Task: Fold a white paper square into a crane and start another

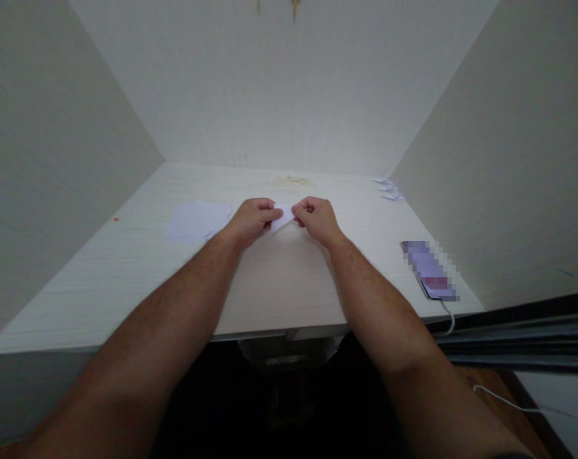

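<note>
Between my hands is a small folded piece of white paper (282, 218), raised a little over the white table, with a slanted lower edge. My left hand (254, 220) pinches its left side, thumb on top. At its right corner, the thumb and fingertips of my right hand (316, 218) close on the same paper. A stack of white paper sheets (196, 220) lies to the left, partly behind my left wrist. Several small folded paper pieces (389, 189) sit at the back right corner of the table.
A phone (427, 269), its screen blurred out, lies at the right with a white cable (448, 315) running over the table's front edge. The table (279, 287) is walled on three sides. A small red spot (116, 219) shows at the left, and a brownish stain (291, 182) at the back.
</note>
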`<control>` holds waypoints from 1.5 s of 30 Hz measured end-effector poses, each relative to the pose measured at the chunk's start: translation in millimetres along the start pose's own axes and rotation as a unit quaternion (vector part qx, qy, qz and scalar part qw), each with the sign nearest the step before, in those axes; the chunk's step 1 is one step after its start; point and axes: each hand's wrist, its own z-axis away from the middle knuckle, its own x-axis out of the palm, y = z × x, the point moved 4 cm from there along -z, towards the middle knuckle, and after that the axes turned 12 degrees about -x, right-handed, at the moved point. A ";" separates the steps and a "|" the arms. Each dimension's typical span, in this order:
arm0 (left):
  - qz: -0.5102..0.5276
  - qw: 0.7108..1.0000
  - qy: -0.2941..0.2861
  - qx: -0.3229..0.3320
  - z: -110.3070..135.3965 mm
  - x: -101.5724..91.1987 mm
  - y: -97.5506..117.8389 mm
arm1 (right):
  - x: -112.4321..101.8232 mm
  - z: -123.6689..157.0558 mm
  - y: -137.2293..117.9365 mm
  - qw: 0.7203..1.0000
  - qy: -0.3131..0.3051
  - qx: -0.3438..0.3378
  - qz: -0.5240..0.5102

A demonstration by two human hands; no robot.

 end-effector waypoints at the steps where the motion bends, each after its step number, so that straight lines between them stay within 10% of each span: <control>1: -0.007 1.000 -0.004 0.005 -0.2 0.4 -0.3 | 0.2 0.5 -0.6 1.000 -0.001 0.005 0.000; 24: 0.143 0.990 0.006 0.002 -2.4 -0.5 -0.5 | 11.0 4.5 -3.3 0.985 -0.025 0.015 -0.172; 45: 0.096 0.995 -0.011 0.014 2.5 7.3 -1.1 | 12.2 2.2 2.0 0.991 -0.043 0.001 -0.128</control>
